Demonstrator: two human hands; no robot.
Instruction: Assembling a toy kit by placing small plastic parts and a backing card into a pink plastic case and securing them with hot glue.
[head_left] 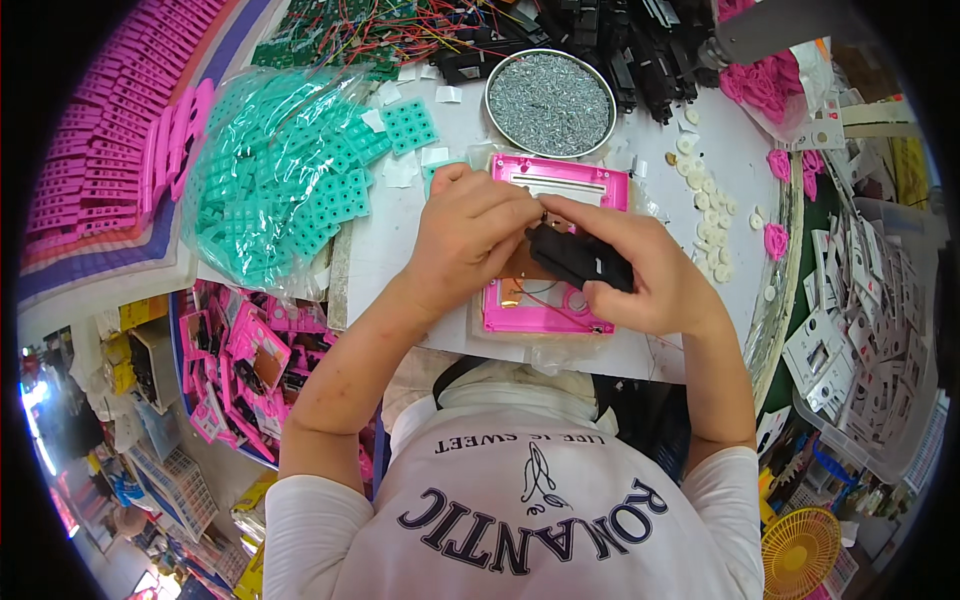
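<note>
Pink casing: a shallow rectangular plastic shell [545, 320] on the white worktop [400, 300], straight in front of the torso; its middle is hidden by the hands.
Step in hand: judging by the grip, a black plastic part [583, 258] is being handled over the open casing, probably fitted or adjusted; its exact kind is unclear.
Next move: it would seem to call for keeping that part steady while the fingertips work at its 10 o'clock end, with care not to snag the thin red wires [546, 300] towards 6 o'clock.
Left hand: [470, 232] curled, fingertips bunched against the black part's 10 o'clock end; whether they pinch something small cannot be told.
Right hand: [645, 268] grasping the black part, thumb beneath its 5 o'clock side, forefinger stretched along the top towards 10 o'clock.
Arms: the left forearm reaches in from 7 o'clock, the right from between 4 and 5, both bent at the elbow, so the hands meet above the casing.
Screw dish: a round metal-rimmed dish [488, 110] of small silvery screws [552, 103], 12 o'clock from the casing.
Teal button pads: bagged in clear plastic [280, 180], between 9 and 10 o'clock.
</note>
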